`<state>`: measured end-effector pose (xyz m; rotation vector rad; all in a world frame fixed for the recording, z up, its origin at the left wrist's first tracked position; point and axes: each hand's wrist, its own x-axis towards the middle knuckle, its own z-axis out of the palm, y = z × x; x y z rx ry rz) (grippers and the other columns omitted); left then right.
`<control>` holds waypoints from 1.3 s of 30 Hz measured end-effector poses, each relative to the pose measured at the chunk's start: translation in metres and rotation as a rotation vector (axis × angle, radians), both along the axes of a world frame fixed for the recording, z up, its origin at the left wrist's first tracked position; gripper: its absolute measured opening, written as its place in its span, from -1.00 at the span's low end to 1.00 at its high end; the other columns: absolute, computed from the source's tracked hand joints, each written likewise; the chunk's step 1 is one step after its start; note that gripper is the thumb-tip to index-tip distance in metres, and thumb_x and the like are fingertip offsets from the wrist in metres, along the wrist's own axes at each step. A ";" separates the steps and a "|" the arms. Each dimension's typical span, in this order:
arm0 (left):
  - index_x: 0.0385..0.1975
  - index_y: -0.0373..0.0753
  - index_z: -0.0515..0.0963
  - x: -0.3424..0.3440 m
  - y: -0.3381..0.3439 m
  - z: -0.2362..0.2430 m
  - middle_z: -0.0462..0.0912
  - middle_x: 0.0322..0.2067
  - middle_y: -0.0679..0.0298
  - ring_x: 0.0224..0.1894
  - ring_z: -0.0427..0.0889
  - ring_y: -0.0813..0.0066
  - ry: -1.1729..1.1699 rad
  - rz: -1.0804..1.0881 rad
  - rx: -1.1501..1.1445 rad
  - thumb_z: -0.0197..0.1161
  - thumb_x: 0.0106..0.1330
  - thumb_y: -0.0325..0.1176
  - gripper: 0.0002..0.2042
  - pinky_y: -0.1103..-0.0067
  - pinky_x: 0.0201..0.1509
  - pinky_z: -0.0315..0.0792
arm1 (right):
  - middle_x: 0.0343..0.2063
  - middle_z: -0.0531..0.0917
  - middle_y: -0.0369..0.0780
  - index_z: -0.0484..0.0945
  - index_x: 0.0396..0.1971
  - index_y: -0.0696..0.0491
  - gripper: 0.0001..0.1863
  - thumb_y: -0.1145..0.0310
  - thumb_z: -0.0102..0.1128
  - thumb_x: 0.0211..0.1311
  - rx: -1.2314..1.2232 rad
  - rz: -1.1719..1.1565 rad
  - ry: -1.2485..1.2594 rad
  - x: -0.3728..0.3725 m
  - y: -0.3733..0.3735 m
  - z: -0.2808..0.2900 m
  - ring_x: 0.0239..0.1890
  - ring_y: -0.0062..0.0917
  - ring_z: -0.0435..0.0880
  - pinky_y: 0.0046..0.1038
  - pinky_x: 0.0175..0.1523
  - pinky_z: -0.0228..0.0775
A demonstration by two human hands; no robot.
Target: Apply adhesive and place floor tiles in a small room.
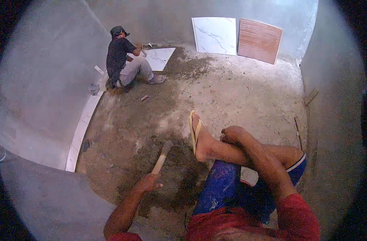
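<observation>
My left hand [149, 183] is closed round the lower end of a pale wooden stick [159, 162]. The stick slants up and away over damp, dark ground, and its far end looks dark; I cannot tell whether a tool head is fixed there. My right hand [233, 135] rests against my raised lower leg [241, 152], fingers curled in and partly hidden, with nothing visible in them. That leg lies crossed over the other knee, its foot in a yellow flip-flop [193, 132].
A co-worker [123, 60] squats at the back left beside a white marbled tile [161, 56] on the floor. Against the far wall lean another white tile [215, 35] and a reddish-brown tile [259, 40]. A white tile strip [84, 124] edges the left wall. Wood scraps [311, 97] lie right.
</observation>
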<state>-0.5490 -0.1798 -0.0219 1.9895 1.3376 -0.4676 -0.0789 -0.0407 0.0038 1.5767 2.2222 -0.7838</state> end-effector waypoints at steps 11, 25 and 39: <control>0.20 -0.35 0.28 -0.014 -0.007 -0.012 0.43 0.09 -0.12 0.16 0.39 -0.08 -0.027 -0.061 0.090 0.20 0.20 0.12 -0.27 0.24 0.26 0.26 | -0.21 0.64 -0.02 0.55 -0.13 0.07 -0.60 0.11 0.07 0.16 0.058 -0.001 0.049 -0.005 -0.004 0.009 -0.08 -0.14 0.61 -0.16 0.01 0.45; 0.21 -0.37 0.27 -0.029 -0.010 -0.035 0.45 0.07 -0.13 0.14 0.42 -0.06 -0.016 -0.044 0.085 0.18 0.21 0.11 -0.27 0.24 0.27 0.24 | -0.18 0.63 -0.01 0.54 -0.08 0.07 -0.58 0.11 0.08 0.15 0.024 -0.027 0.055 -0.009 -0.001 0.012 -0.07 -0.13 0.59 -0.15 0.04 0.43; 0.23 -0.33 0.26 -0.025 -0.010 -0.011 0.44 0.08 -0.11 0.17 0.38 -0.05 -0.074 -0.016 0.069 0.17 0.21 0.13 -0.26 0.23 0.26 0.24 | -0.17 0.62 0.00 0.54 -0.08 0.07 -0.56 0.10 0.10 0.12 -0.007 -0.046 0.047 -0.012 -0.001 0.016 -0.04 -0.12 0.58 -0.16 0.04 0.42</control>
